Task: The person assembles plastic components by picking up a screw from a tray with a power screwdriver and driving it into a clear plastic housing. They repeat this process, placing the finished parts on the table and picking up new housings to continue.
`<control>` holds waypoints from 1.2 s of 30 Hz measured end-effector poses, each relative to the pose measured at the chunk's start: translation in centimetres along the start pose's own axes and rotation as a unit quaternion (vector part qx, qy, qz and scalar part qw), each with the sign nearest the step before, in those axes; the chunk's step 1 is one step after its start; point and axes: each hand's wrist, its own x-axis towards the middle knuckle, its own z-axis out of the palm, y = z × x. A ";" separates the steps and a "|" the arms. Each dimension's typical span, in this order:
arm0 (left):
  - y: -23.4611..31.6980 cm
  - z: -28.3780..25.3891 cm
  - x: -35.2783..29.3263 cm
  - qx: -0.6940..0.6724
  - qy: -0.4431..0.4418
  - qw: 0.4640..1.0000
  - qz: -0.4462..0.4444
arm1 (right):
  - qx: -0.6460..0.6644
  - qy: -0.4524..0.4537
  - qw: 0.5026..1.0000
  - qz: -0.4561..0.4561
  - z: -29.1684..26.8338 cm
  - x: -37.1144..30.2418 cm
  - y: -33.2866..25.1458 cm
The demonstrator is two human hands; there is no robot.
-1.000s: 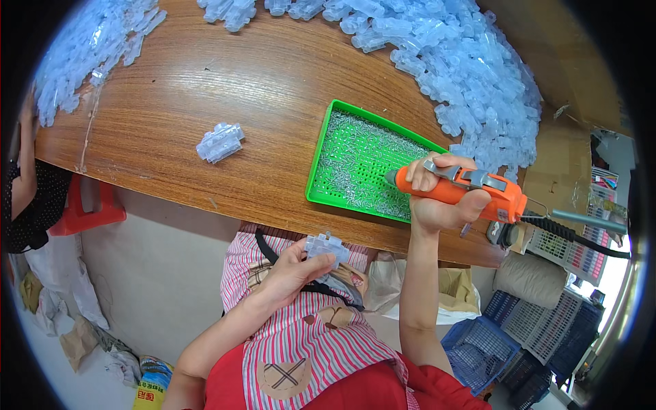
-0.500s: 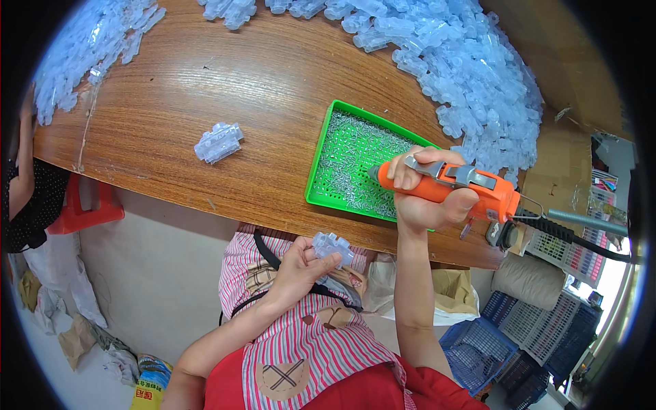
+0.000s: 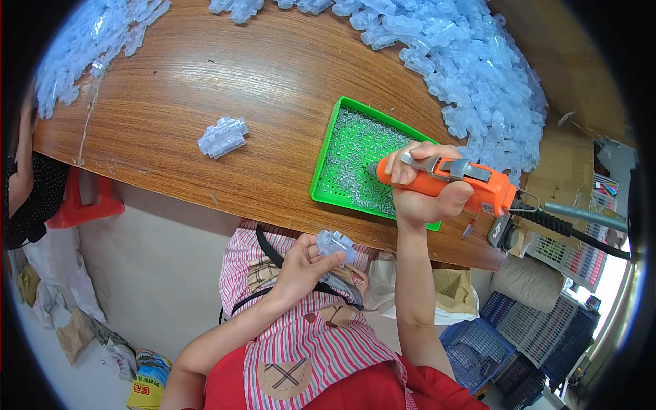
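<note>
My right hand [image 3: 429, 183] is wrapped round an orange electric screwdriver [image 3: 482, 192] with a metal lever on its top side. Its dark nose points left over a green tray [image 3: 320, 164] holding many small metal screws [image 3: 355, 147]; whether the tip touches them I cannot make out. Below the table edge, at my lap, my left hand [image 3: 304, 265] pinches a clear plastic part [image 3: 335, 247] between thumb and fingers. Another clear plastic piece [image 3: 223, 137], knobbly in outline, lies alone on the wooden table [image 3: 266, 89] left of the tray.
Clear plastic parts are heaped at the far right [image 3: 471, 82] and far left [image 3: 96, 48]. A black cable [image 3: 588, 242] trails right from the screwdriver. A red stool [image 3: 89, 201] and a person's arm [image 3: 24, 184] are at left. Blue crates [image 3: 478, 348] stand low at right.
The view has shifted slightly, so the table things sit a little further right. Both hands keep their grips, and the screwdriver's nose stays over the tray.
</note>
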 end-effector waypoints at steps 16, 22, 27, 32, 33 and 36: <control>-0.5 1.0 0.2 -0.051 0.022 0.998 0.003 | 0.026 -0.125 0.991 -0.037 0.3 -7.6 -6.0; -0.4 1.2 0.0 -0.068 0.023 0.997 0.023 | 0.054 -0.130 0.989 -0.037 0.3 -8.0 -4.5; -0.3 1.1 -0.1 -0.063 0.011 0.998 0.015 | 0.029 -0.127 0.992 -0.001 0.4 -8.2 -4.3; -1.1 0.9 0.2 -0.094 0.016 0.994 0.045 | 0.012 -0.139 0.990 -0.008 1.0 -8.3 -3.3; -1.4 0.9 0.4 -0.091 0.026 0.994 0.058 | 0.012 -0.140 0.990 -0.007 1.0 -8.2 -3.4; -1.8 0.6 0.3 -0.086 0.019 0.994 0.066 | -0.010 -0.164 0.986 -0.026 1.2 -8.1 -3.5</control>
